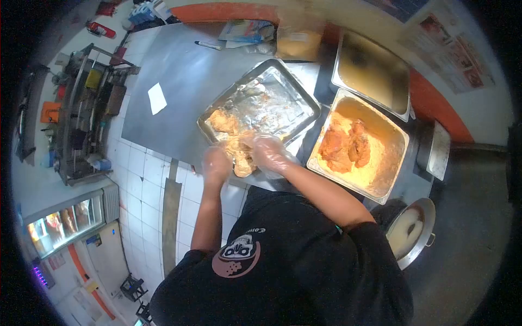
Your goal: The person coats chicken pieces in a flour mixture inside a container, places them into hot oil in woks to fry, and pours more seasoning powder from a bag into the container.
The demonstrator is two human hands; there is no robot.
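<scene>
My left hand (217, 163) and my right hand (268, 152), both in clear plastic gloves, are closed on a flour-coated chicken piece (239, 153) between them, at the near left corner of a foil-lined baking tray (296, 87). My fingertips are partly hidden by the gloves and the coating. Another breaded chicken piece (223, 121) lies in the tray just beyond my hands. To the right, a deep metal pan (380, 165) holds orange-red flour and chicken pieces (348, 146) that look wet and reddish.
Behind the flour pan stands a second metal pan (375, 70) with cloudy liquid. A round pot (408, 233) is at my right side. A white paper (157, 99) and a marker (208, 45) lie on the steel table (174, 65). A rack (89, 108) stands at far left.
</scene>
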